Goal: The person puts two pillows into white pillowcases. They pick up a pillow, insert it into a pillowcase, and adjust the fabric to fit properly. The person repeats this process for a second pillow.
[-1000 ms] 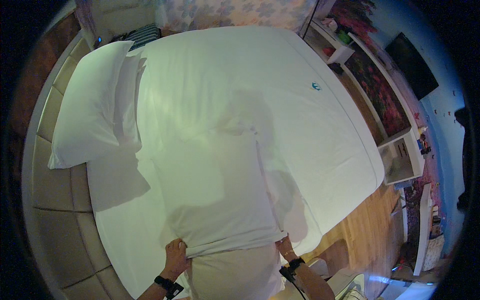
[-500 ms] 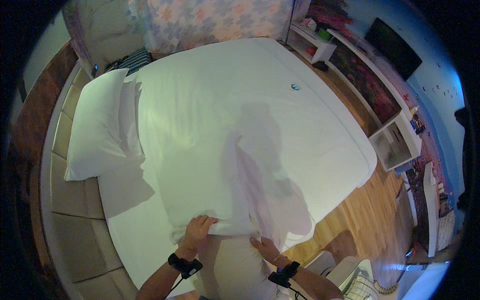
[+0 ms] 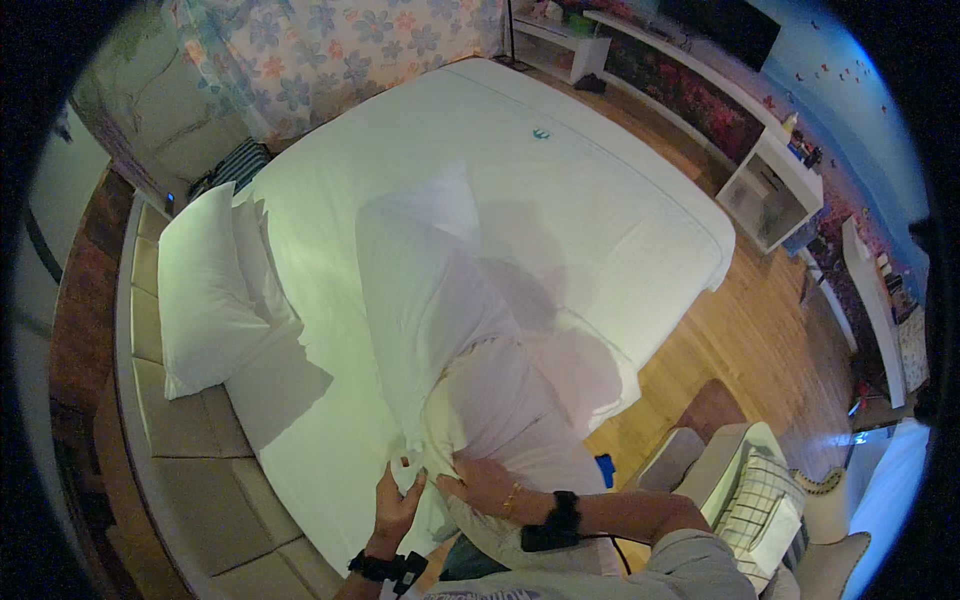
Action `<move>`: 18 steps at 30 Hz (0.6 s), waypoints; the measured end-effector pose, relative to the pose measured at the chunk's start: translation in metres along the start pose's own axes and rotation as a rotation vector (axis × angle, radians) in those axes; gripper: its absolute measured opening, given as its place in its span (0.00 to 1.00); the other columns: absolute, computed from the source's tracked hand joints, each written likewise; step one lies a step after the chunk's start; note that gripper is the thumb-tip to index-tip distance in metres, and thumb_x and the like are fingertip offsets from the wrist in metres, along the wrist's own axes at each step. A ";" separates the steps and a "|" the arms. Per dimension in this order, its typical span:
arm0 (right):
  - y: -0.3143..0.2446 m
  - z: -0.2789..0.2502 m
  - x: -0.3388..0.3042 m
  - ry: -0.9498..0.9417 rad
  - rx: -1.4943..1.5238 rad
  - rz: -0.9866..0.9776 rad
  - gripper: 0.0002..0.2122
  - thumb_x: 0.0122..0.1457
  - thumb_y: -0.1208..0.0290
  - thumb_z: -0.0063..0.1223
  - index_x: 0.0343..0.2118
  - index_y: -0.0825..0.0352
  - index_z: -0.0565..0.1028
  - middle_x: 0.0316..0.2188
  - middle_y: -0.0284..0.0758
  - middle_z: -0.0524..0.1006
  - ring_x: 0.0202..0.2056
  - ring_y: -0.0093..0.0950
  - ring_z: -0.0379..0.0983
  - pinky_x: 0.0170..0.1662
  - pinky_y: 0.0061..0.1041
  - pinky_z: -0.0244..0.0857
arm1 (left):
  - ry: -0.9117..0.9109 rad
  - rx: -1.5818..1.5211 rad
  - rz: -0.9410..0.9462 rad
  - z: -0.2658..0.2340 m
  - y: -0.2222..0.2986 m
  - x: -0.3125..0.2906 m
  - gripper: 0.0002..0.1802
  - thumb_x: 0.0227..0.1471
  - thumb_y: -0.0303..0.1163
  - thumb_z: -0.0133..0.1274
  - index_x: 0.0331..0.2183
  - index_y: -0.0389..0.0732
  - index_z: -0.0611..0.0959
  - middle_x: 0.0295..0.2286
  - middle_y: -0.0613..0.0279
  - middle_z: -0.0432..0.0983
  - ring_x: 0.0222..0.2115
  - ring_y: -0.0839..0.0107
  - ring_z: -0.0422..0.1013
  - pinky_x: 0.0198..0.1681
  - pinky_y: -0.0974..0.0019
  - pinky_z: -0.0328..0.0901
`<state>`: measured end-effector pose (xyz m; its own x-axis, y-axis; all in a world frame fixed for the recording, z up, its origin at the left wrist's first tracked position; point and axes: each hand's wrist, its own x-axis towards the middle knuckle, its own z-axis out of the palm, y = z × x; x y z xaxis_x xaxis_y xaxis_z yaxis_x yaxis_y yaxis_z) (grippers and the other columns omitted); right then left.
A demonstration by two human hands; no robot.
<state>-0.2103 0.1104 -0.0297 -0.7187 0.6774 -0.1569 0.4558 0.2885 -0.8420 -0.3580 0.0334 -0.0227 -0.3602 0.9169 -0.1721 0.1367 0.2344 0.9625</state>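
A white pillowcase (image 3: 415,270) stretches away from me over the bed, drawn partly over a cream pillow (image 3: 500,400). The pillow's uncovered near end lies close to my body. My left hand (image 3: 395,508) is at the case's near left edge, thumb and fingers closed on the white cloth. Right beside it, my right hand (image 3: 492,488) reaches across the pillow and pinches its near left corner; exactly which layer of cloth it grips is hard to make out. Both wrists wear black strapped devices.
A large bed (image 3: 600,210) with a white sheet fills the middle. Another white pillow (image 3: 205,300) leans on the padded headboard (image 3: 190,415). At lower right stands an armchair with a checked cushion (image 3: 760,505). White shelving (image 3: 770,195) lines the right wall.
My hands have come together at the pillow's near left corner, the right one crossing leftward. The case's far end has lifted and twisted, and more of the cream pillow shows.
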 end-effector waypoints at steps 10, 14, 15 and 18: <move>0.100 0.099 0.032 -0.181 0.058 0.121 0.14 0.52 0.61 0.37 0.30 0.70 0.66 0.24 0.44 0.71 0.28 0.41 0.67 0.30 0.36 0.60 | -0.171 0.419 -0.204 -0.031 -0.114 -0.018 0.09 0.49 0.32 0.46 0.27 0.34 0.69 0.21 0.56 0.70 0.22 0.72 0.66 0.27 0.69 0.62; 0.124 0.074 0.072 0.550 -0.396 -0.073 0.12 0.48 0.68 0.41 0.35 0.65 0.67 0.33 0.40 0.68 0.36 0.36 0.65 0.39 0.35 0.57 | -0.221 0.459 -0.219 -0.051 -0.117 -0.040 0.09 0.48 0.31 0.46 0.28 0.35 0.69 0.21 0.55 0.70 0.23 0.70 0.68 0.27 0.68 0.63; 0.129 0.069 0.086 0.627 -0.499 -0.111 0.12 0.47 0.70 0.41 0.36 0.63 0.67 0.35 0.39 0.67 0.37 0.35 0.64 0.41 0.35 0.56 | -0.236 0.453 -0.216 -0.052 -0.119 -0.043 0.08 0.48 0.30 0.46 0.28 0.35 0.69 0.21 0.55 0.70 0.23 0.69 0.68 0.27 0.68 0.63; 0.136 0.064 0.123 0.514 -0.700 -0.233 0.12 0.47 0.74 0.41 0.37 0.64 0.67 0.33 0.38 0.69 0.38 0.33 0.64 0.41 0.37 0.54 | -0.229 0.519 -0.193 -0.054 -0.128 -0.050 0.08 0.47 0.30 0.47 0.27 0.35 0.69 0.21 0.54 0.70 0.23 0.68 0.67 0.27 0.67 0.63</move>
<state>-0.2704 0.1895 -0.1966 -0.5856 0.7211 0.3702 0.6646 0.6886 -0.2899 -0.4076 -0.0595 -0.1256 -0.2231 0.8747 -0.4302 0.5418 0.4781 0.6912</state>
